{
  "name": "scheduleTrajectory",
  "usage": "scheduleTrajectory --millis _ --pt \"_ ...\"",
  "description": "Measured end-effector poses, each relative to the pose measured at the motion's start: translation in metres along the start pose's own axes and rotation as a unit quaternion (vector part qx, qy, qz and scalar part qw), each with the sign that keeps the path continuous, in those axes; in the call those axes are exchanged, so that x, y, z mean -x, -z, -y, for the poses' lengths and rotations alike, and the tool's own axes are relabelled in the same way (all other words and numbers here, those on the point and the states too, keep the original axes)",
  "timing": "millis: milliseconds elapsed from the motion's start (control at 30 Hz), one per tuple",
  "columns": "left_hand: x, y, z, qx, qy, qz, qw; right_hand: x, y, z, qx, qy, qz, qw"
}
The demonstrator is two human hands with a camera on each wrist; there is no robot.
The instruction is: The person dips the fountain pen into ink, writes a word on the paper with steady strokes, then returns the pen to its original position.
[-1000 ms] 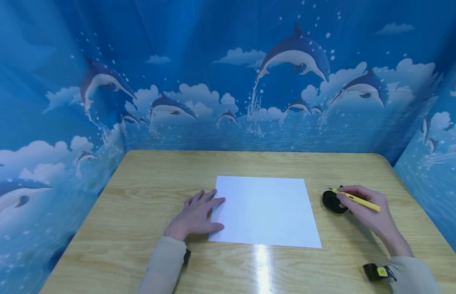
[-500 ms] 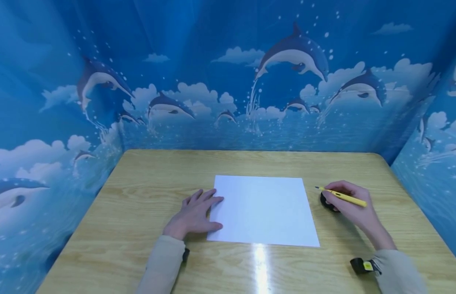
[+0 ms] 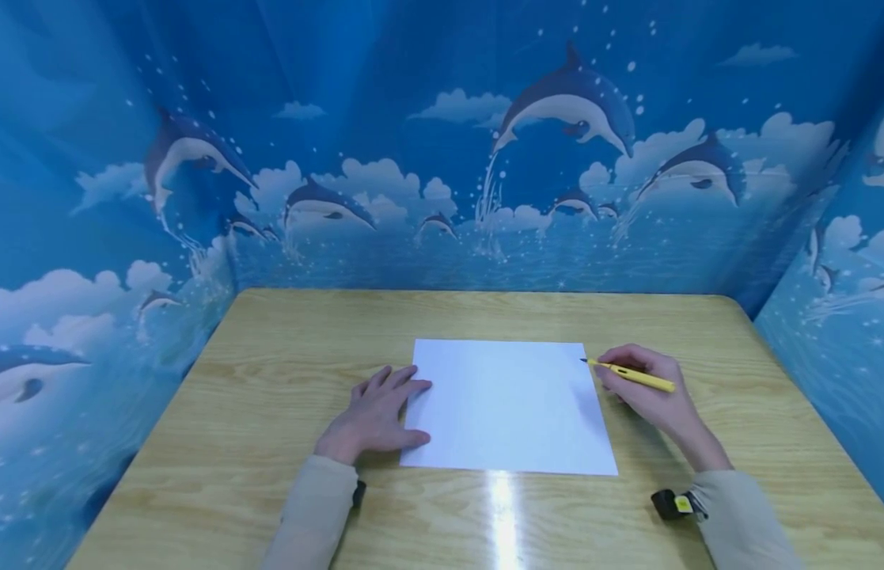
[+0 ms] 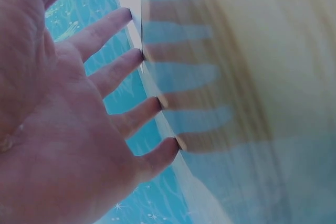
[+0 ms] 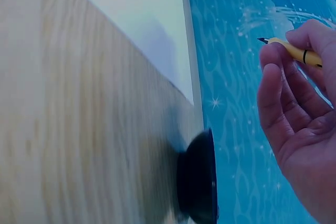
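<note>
I have a blue dolphin-print curtain [image 3: 442, 198] across the whole background and, in front of it, the wood-grain bench [image 3: 306, 332]. A white sheet of paper [image 3: 506, 408] lies flat near the middle of the bench. The person's left hand [image 3: 373, 419] rests with its fingers spread apart, thumb and forefinger over the sheet's left edge. The right hand [image 3: 655, 404] is raised beside the right edge, fingers clamped on the pen. My right wrist view gives me a black rounded object [image 5: 198, 182] on the bench; I can't tell what it is. The yellow pen [image 3: 644, 380] points its dark nib left, just above the sheet's far right corner.
</note>
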State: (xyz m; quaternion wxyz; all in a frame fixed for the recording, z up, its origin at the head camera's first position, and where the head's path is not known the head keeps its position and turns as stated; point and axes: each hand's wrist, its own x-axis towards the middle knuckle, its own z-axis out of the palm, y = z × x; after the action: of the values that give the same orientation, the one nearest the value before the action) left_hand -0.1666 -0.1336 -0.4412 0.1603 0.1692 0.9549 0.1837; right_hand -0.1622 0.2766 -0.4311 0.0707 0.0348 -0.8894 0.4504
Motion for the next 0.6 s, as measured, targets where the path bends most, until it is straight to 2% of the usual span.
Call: scheduleTrajectory --millis 200,600 --pt "0.0 0.0 0.0 0.0 0.002 0.002 1.0 -0.004 -0.011 0.006 -0.024 0.004 0.022 0.9994" --pt "0.0 0.0 -0.001 0.002 0.006 0.002 1.0 -0.01 -0.033 0.013 -0.055 -0.014 0.059 0.9967"
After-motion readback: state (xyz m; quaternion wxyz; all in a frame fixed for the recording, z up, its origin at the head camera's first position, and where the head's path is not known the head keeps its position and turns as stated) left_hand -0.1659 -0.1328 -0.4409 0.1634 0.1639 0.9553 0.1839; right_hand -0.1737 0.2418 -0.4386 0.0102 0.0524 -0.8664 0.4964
